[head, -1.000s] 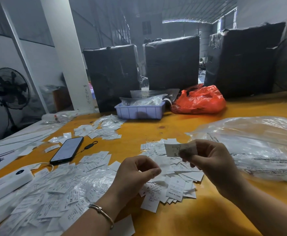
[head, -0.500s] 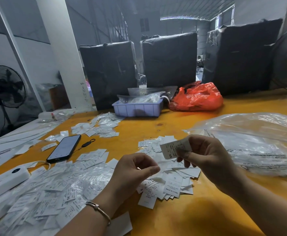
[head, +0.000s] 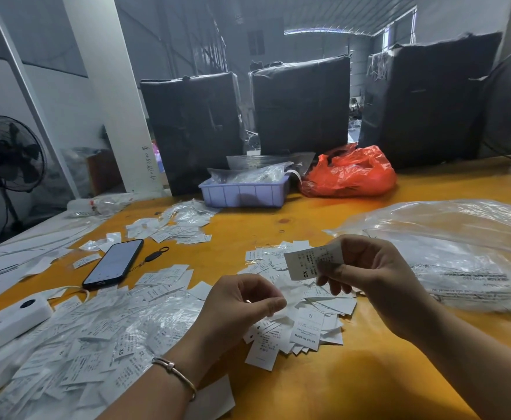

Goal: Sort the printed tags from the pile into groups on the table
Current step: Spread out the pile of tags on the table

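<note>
Right hand [head: 375,277] pinches one XS tag [head: 307,263], lifted above the middle group of tags [head: 305,316] on the orange table [head: 308,219]. Left hand [head: 242,307] hovers at that group's near-left edge, fingers curled with thumb meeting fingertips; can't tell if it holds anything. Big unsorted pile [head: 81,344] sits near left, a smaller group [head: 175,225] far left, phone [head: 113,263] between them.

right hand [head: 378,278] pinches XS tag [head: 307,262] above sorted group [head: 302,310] | left hand [head: 242,307] curled, fingertips together, whether holding anything unclear | big pile [head: 81,353] left | phone [head: 113,263] on orange table [head: 323,219]
</note>
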### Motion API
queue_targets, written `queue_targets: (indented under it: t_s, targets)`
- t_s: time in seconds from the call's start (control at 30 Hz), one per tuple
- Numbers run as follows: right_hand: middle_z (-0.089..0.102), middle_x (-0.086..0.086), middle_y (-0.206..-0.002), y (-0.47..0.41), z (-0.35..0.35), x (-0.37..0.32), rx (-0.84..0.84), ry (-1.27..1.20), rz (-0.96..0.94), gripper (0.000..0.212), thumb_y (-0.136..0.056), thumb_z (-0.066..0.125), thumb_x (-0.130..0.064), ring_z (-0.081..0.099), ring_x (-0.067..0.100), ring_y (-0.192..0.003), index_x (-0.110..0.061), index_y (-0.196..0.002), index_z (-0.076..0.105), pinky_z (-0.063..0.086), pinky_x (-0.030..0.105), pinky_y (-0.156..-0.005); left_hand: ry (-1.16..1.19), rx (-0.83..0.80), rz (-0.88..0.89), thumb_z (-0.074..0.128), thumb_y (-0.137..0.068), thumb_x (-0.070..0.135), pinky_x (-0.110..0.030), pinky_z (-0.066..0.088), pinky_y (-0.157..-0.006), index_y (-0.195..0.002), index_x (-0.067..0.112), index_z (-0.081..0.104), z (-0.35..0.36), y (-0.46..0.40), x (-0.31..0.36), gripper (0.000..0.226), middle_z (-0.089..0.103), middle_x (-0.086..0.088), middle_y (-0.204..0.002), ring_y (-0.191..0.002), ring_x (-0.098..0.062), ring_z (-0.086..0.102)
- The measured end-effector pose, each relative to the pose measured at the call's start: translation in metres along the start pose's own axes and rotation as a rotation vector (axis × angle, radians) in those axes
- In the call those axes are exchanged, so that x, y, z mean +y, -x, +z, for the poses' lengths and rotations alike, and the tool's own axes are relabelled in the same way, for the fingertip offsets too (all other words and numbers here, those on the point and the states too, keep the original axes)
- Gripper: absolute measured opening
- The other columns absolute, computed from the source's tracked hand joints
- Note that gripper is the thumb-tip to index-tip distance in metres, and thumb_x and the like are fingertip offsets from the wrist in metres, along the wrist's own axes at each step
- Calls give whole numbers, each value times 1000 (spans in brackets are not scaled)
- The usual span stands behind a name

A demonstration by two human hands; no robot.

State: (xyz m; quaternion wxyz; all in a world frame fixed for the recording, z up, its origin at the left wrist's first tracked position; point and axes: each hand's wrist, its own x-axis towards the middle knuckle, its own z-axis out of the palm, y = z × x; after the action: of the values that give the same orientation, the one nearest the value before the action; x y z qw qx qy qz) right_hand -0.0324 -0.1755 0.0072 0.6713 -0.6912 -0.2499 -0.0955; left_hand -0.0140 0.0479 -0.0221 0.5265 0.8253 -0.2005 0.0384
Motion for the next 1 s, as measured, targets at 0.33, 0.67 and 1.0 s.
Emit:
queue_targets:
  t_s: [0.33, 0.67, 1.0]
  targets:
    - [69, 16, -72, -1, 1, 0, -56, 82, 21, 17, -82, 63, 10, 56, 13, -56, -5, -80, 70, 45, 19, -51, 21, -12, 17, 80, -79, 18, -19, 53, -66, -78, 18, 76, 0, 2, 1, 4, 72, 0, -71, -66, -9, 65]
    - [63, 19, -67, -3, -5, 5, -157, 85, 102, 6, -70, 63, 2, 55, 17, -58, 1, -72, 68, 41, 20, -48, 4, -84, 23, 77, -83, 18, -23, 52, -66, -79, 18, 76, 0, 2, 2, 4, 71, 1, -71, -67, -8, 65]
    - [66, 16, -68, -4, 2, 17, -121, 237, 107, 10, -79, 68, 11, 54, 21, -56, 4, -84, 62, 42, 25, -46, 13, -138, -12, 76, -83, 18, -22, 46, -65, -77, 18, 75, 2, 5, 4, 6, 71, 4, -71, -69, -10, 62]
